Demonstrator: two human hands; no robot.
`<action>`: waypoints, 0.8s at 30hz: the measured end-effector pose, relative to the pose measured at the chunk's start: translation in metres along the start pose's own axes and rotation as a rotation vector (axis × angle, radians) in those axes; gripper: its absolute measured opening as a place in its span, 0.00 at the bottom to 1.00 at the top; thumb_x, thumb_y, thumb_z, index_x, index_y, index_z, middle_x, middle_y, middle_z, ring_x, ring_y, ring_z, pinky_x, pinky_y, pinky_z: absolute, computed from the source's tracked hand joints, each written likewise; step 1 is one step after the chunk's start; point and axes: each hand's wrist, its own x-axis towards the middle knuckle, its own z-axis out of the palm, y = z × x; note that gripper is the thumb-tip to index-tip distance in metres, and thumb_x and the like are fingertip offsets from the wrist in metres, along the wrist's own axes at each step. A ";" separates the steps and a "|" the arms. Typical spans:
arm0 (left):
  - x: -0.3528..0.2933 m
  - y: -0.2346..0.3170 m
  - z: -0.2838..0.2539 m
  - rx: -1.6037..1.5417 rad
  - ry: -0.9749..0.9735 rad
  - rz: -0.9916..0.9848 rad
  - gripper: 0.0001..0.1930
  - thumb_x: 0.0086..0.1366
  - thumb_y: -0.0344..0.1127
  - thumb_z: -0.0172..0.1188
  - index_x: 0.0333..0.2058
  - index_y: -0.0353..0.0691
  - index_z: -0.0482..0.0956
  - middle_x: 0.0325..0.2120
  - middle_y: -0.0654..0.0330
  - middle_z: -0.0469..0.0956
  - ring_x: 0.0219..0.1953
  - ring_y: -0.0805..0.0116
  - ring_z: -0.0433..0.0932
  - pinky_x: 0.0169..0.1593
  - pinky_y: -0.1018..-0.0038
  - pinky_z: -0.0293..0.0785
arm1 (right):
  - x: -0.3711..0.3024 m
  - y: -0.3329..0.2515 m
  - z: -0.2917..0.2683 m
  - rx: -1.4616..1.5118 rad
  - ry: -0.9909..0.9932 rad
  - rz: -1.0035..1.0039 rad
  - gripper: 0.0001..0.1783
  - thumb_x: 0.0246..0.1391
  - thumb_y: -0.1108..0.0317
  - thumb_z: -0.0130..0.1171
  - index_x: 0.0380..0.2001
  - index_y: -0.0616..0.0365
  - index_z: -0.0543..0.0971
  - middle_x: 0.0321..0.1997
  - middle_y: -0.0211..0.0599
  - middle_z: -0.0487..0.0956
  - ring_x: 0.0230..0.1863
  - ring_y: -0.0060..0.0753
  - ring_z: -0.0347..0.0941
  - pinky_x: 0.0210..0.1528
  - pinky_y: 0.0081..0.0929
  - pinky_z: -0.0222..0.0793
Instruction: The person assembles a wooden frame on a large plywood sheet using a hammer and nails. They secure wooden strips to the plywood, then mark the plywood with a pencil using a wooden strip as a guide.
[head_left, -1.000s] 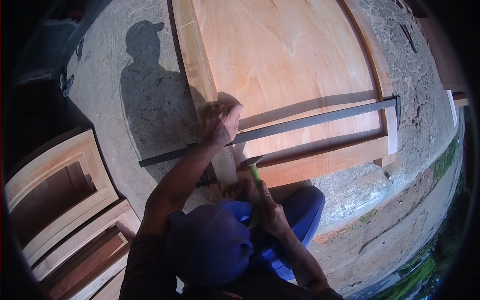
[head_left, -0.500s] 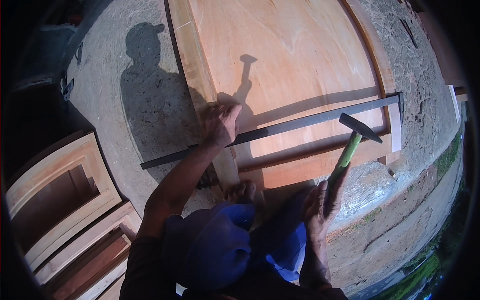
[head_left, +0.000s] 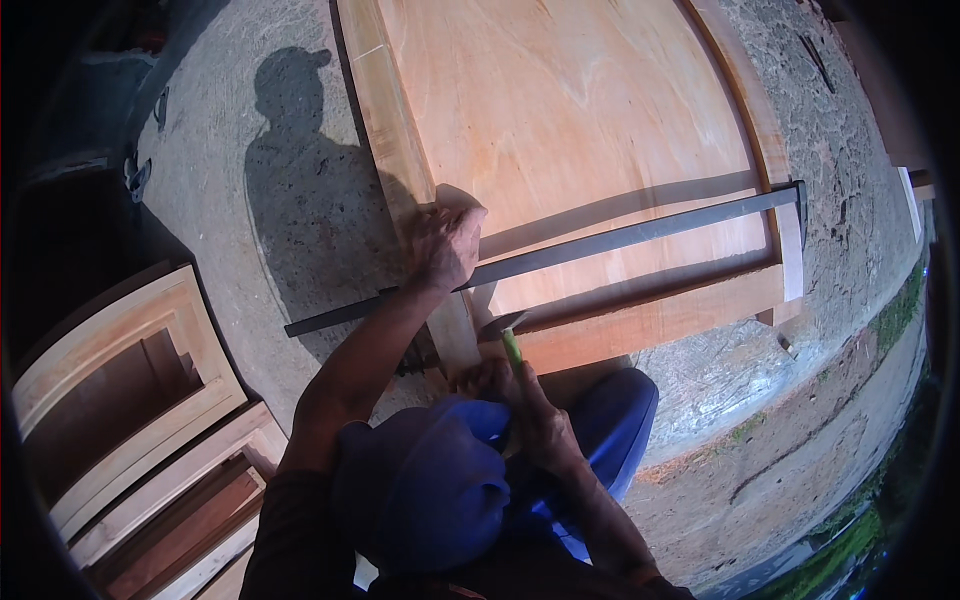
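My right hand is closed round the green handle of a hammer. The hammer's dark head is low, close to the joint where the wooden door frame's left upright meets its near rail. On that left upright rests my left hand, fingers curled in; whatever they hold, if anything, is hidden. A long dark metal bar clamp runs across the frame, passing by my left wrist. Between the uprights lies a light plywood panel.
At the lower left lie other wooden frames, stacked together. My blue-trousered leg is bent beside the near rail, and my toes are close to the joint. Rough concrete surrounds the work, with bare earth and grass at the right.
My right hand has swung the hammer down and to the left, from above the right side of the rail to near the left joint. My left hand stays on the upright.
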 end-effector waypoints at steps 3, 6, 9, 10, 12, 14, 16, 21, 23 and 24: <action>-0.013 -0.001 -0.001 0.010 -0.025 -0.014 0.14 0.57 0.29 0.60 0.44 0.47 0.77 0.35 0.59 0.81 0.40 0.52 0.79 0.47 0.56 0.72 | 0.022 -0.042 -0.054 0.136 0.121 0.219 0.43 0.61 0.78 0.51 0.76 0.45 0.49 0.31 0.37 0.75 0.29 0.18 0.69 0.34 0.21 0.68; -0.008 -0.004 -0.003 0.036 -0.004 -0.006 0.12 0.59 0.30 0.59 0.43 0.48 0.78 0.35 0.59 0.81 0.41 0.53 0.79 0.47 0.56 0.71 | 0.002 -0.025 -0.045 0.318 0.265 0.077 0.44 0.61 0.75 0.54 0.75 0.55 0.47 0.36 0.44 0.76 0.23 0.20 0.64 0.33 0.23 0.71; -0.005 0.003 0.004 -0.005 -0.001 -0.005 0.11 0.60 0.30 0.59 0.42 0.47 0.78 0.35 0.59 0.81 0.41 0.54 0.79 0.47 0.56 0.70 | 0.003 0.005 0.000 0.092 0.114 0.025 0.44 0.59 0.77 0.54 0.75 0.55 0.47 0.33 0.40 0.77 0.27 0.22 0.72 0.31 0.25 0.72; -0.007 0.006 0.004 -0.017 -0.017 -0.003 0.11 0.60 0.30 0.59 0.42 0.47 0.78 0.35 0.58 0.81 0.42 0.54 0.79 0.48 0.56 0.70 | 0.004 0.005 0.007 0.035 0.014 0.003 0.44 0.60 0.79 0.53 0.76 0.53 0.48 0.32 0.33 0.78 0.31 0.25 0.77 0.34 0.24 0.72; -0.018 0.001 0.000 -0.003 -0.037 -0.020 0.11 0.60 0.30 0.59 0.42 0.47 0.78 0.36 0.58 0.81 0.42 0.54 0.79 0.48 0.56 0.70 | 0.017 -0.019 -0.023 0.136 -0.003 -0.031 0.42 0.61 0.78 0.52 0.76 0.53 0.48 0.35 0.34 0.80 0.33 0.28 0.79 0.37 0.26 0.74; -0.012 -0.003 -0.003 0.021 -0.017 -0.022 0.11 0.60 0.31 0.59 0.42 0.47 0.78 0.35 0.58 0.82 0.42 0.54 0.79 0.47 0.56 0.70 | 0.024 -0.049 -0.041 0.274 0.197 0.155 0.40 0.65 0.75 0.51 0.76 0.48 0.47 0.28 0.38 0.78 0.25 0.25 0.76 0.31 0.25 0.76; -0.005 0.000 -0.006 0.013 -0.001 -0.006 0.11 0.60 0.31 0.59 0.42 0.47 0.78 0.33 0.59 0.82 0.41 0.53 0.79 0.47 0.55 0.70 | 0.022 -0.041 -0.023 0.216 0.197 0.140 0.41 0.65 0.75 0.51 0.76 0.47 0.47 0.28 0.37 0.79 0.25 0.26 0.76 0.32 0.25 0.75; -0.010 -0.002 0.002 0.076 0.040 0.001 0.10 0.62 0.31 0.58 0.42 0.47 0.78 0.32 0.59 0.82 0.40 0.54 0.80 0.47 0.57 0.72 | 0.017 -0.004 -0.006 0.000 0.043 0.001 0.44 0.59 0.79 0.53 0.75 0.52 0.48 0.33 0.37 0.82 0.28 0.30 0.79 0.33 0.27 0.75; -0.016 -0.004 0.003 0.027 0.026 -0.024 0.09 0.62 0.31 0.58 0.42 0.48 0.78 0.33 0.59 0.82 0.41 0.55 0.80 0.47 0.57 0.72 | 0.009 -0.036 -0.044 0.130 0.203 0.146 0.48 0.58 0.80 0.54 0.76 0.48 0.44 0.26 0.33 0.76 0.26 0.20 0.72 0.30 0.24 0.71; -0.012 -0.003 0.000 0.008 0.041 -0.021 0.09 0.62 0.31 0.58 0.42 0.48 0.78 0.33 0.60 0.82 0.41 0.55 0.80 0.47 0.57 0.72 | 0.003 -0.026 -0.035 0.357 0.367 0.276 0.47 0.58 0.80 0.52 0.76 0.48 0.44 0.27 0.33 0.77 0.26 0.23 0.74 0.30 0.25 0.73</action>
